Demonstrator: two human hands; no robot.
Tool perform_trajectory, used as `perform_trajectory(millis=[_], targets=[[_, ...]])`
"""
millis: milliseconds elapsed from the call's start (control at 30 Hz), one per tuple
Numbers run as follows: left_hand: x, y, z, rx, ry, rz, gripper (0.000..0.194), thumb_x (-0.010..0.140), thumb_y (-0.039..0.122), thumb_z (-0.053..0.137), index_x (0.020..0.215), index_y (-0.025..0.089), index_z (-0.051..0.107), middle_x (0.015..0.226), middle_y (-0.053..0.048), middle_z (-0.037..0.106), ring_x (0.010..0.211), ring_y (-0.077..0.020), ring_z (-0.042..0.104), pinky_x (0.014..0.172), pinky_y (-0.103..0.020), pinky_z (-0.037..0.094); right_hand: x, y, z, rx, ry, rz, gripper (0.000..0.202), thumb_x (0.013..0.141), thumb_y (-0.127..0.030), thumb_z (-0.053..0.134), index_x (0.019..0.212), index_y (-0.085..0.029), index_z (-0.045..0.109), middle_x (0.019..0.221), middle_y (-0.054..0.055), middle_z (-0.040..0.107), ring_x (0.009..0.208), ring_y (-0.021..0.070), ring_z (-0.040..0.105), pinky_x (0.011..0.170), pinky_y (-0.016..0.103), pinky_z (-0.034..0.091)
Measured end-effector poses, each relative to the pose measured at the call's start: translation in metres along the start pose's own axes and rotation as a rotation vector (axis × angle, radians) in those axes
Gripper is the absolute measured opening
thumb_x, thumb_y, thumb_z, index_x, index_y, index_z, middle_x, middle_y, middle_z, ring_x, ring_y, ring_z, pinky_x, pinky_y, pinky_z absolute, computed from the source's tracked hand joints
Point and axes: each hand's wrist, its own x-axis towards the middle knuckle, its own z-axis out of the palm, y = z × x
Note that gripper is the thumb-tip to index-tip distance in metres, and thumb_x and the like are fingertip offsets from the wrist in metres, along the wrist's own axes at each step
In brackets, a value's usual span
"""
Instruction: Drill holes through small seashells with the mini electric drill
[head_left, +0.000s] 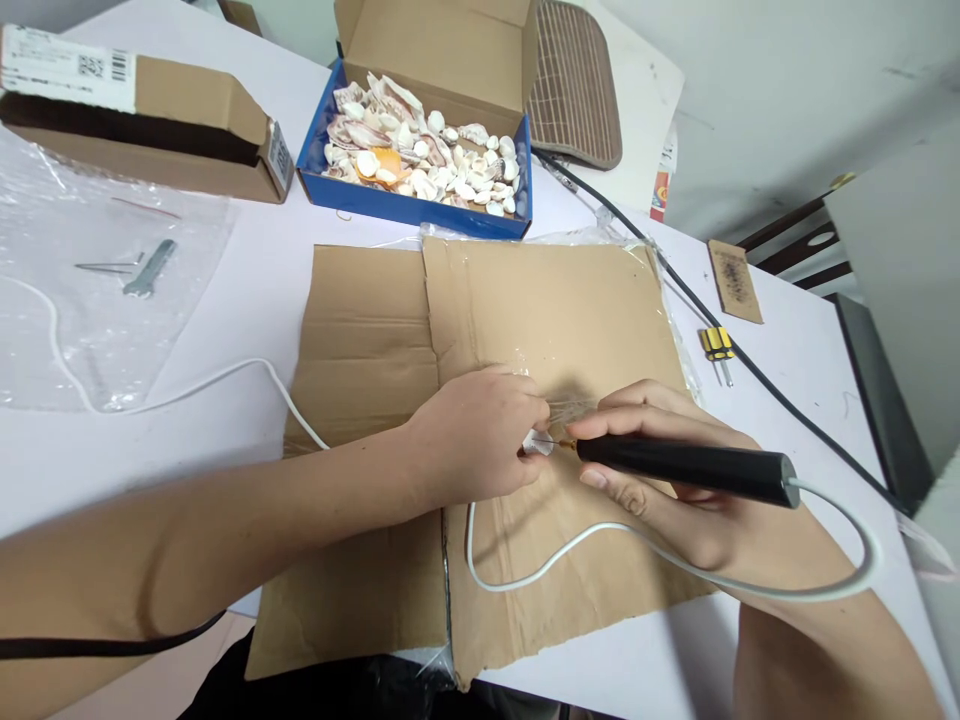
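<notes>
Over the middle of the cardboard sheet (555, 310), my left hand (484, 435) pinches a small white shell (538, 442) between its fingertips. My right hand (667, 470) is closed round a black pen-shaped tool (686, 468) with a white cable (525, 580) at its rear end. The tool lies nearly level, and its thin metal tip points left and meets the shell, as far as can be seen. Part of the shell is hidden by my left fingers. The cable loops below both hands.
Behind the cardboard stands a blue box (412, 210) of shells, beside a brown carton (187, 170). A grey metal tool (151, 270) lies on clear plastic at the left. At the right are a black cable (780, 395), a yellow-black screwdriver (716, 344) and a cardboard scrap (735, 281).
</notes>
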Motion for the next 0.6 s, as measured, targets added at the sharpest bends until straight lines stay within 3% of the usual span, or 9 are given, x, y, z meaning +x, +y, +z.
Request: perform_trajectory(millis=[133, 233, 333, 600], targets=[[0.001, 0.002, 0.0, 0.007, -0.021, -0.021, 0.01, 0.087, 0.028, 0.075, 0.084, 0.018, 0.076, 0.082, -0.004, 0.072, 0.081, -0.0238, 0.065, 0.08, -0.04, 0.052, -0.005, 0.004, 0.008, 0.023, 0.111, 0.048, 0.019, 0.087, -0.028, 0.088, 0.105, -0.027, 0.083, 0.096, 0.005, 0.08, 0.079, 0.0207, 0.077, 0.067, 0.034, 0.065], [0.001, 0.002, -0.001, 0.004, -0.03, -0.028, 0.01, 0.088, 0.027, 0.074, 0.087, 0.018, 0.077, 0.085, -0.004, 0.073, 0.084, -0.0242, 0.066, 0.079, -0.04, 0.052, -0.011, 0.008, 0.014, 0.148, 0.209, 0.114, 0.027, 0.085, -0.026, 0.092, 0.108, -0.028, 0.078, 0.101, 0.002, 0.08, 0.09, 0.0198, 0.08, 0.077, 0.032, 0.069], [0.001, 0.001, 0.0, 0.0, -0.028, -0.022, 0.01, 0.089, 0.026, 0.074, 0.09, 0.017, 0.077, 0.086, -0.004, 0.074, 0.085, -0.0243, 0.066, 0.081, -0.04, 0.052, -0.015, 0.01, 0.015, 0.218, 0.199, 0.145, 0.029, 0.086, -0.024, 0.092, 0.111, -0.03, 0.078, 0.108, 0.001, 0.081, 0.099, 0.0199, 0.081, 0.086, 0.032, 0.07], [-0.001, 0.002, 0.0, -0.002, 0.003, -0.022, 0.01, 0.09, 0.026, 0.073, 0.088, 0.017, 0.075, 0.085, -0.004, 0.073, 0.086, -0.0241, 0.066, 0.082, -0.039, 0.053, -0.018, 0.016, 0.013, 0.177, 0.172, 0.072, 0.03, 0.09, -0.021, 0.089, 0.116, -0.033, 0.08, 0.114, 0.001, 0.081, 0.107, 0.0221, 0.079, 0.09, 0.037, 0.069]])
